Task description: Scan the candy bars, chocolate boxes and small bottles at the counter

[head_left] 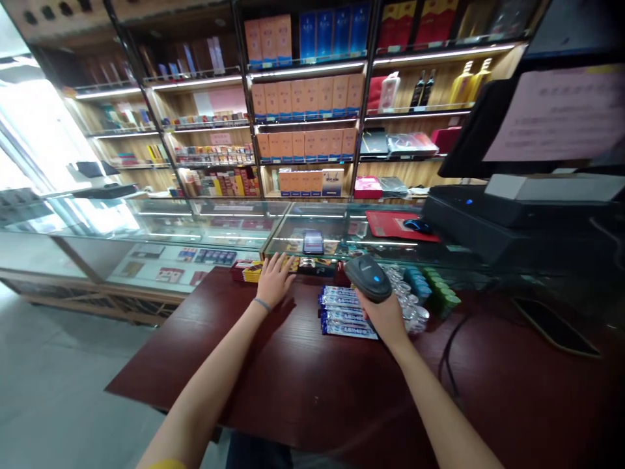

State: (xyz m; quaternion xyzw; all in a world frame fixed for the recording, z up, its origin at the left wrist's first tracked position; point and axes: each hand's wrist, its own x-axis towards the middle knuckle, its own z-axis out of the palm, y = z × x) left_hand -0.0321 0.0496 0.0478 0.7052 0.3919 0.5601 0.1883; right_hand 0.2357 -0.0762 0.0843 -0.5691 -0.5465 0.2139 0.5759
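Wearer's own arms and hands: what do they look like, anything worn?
No gloves on either hand. Left hand: thin grey-blue band at the wrist, with a bit of yellow sleeve at the frame's bottom edge. Right hand: no band or sleeve visible.

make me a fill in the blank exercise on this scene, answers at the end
1. The right hand grips a dark grey plastic barcode scanner whose small light is ____.
2. The open left hand has a thin bluish-grey band around its ____.
3. The small black computer mouse lies on a flat mat coloured ____.
4. To the ____ of the small teal packs are small green packs.

Missing words: blue; wrist; red; right
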